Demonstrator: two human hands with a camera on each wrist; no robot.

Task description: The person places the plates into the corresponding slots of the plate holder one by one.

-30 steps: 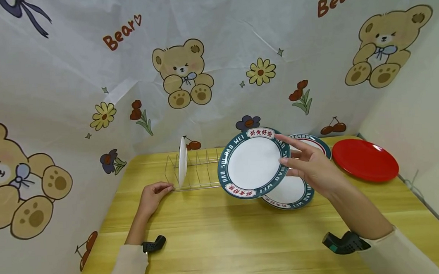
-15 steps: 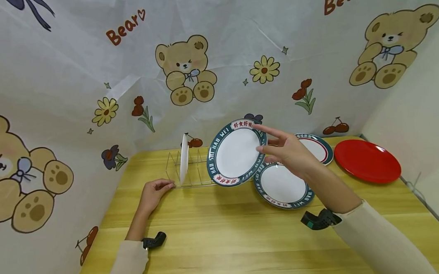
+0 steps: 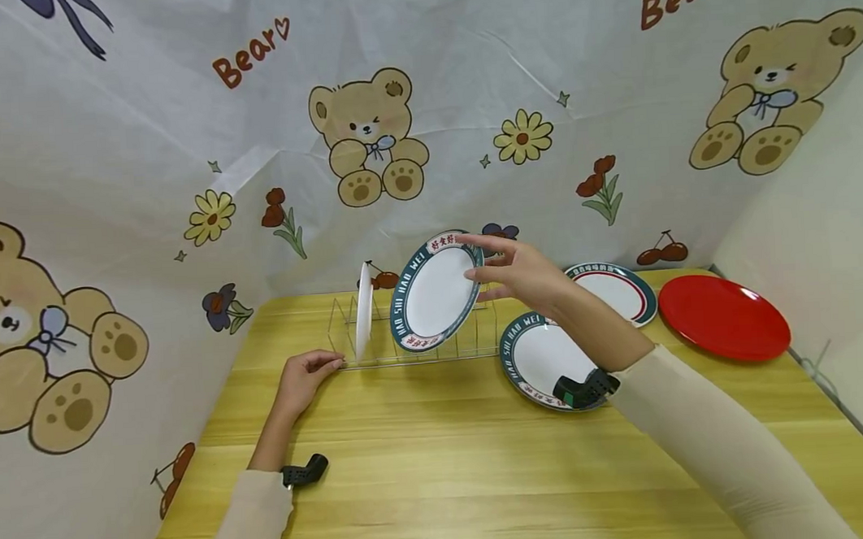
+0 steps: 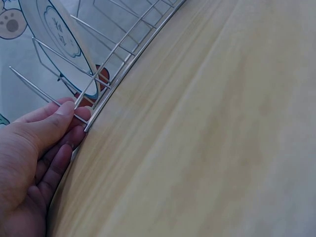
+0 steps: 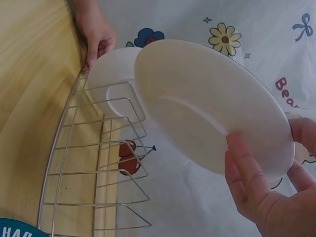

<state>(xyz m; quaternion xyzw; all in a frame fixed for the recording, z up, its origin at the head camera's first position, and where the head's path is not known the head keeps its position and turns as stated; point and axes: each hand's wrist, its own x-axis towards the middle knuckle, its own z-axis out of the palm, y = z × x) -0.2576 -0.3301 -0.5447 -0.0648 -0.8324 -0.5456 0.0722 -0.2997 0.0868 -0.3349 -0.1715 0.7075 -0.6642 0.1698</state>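
My right hand (image 3: 523,274) pinches a white plate (image 3: 436,294) with a green lettered rim by its right edge, holding it tilted above the wire dish rack (image 3: 472,350). In the right wrist view, the plate's plain white back (image 5: 197,98) faces the camera, fingers spread behind it and thumb at the edge. My left hand (image 3: 309,382) pinches the rack's near left corner between thumb and fingers; the left wrist view shows the thumb on the wire (image 4: 79,101). Another white plate (image 3: 364,310) stands upright in the rack's left slots, near that hand.
On the wooden table (image 3: 427,465), a second green-rimmed plate (image 3: 534,354) lies right of the rack, partly under my right forearm. Behind it lies a plate with green rim and red ring (image 3: 616,288). A red oval plate (image 3: 723,317) lies far right. A bear-print cloth (image 3: 450,73) hangs behind.
My right hand has carried the green-rimmed plate left and slightly up, from over the plates on the table to over the rack, turning it more edge-on. My left hand stays on the rack corner.
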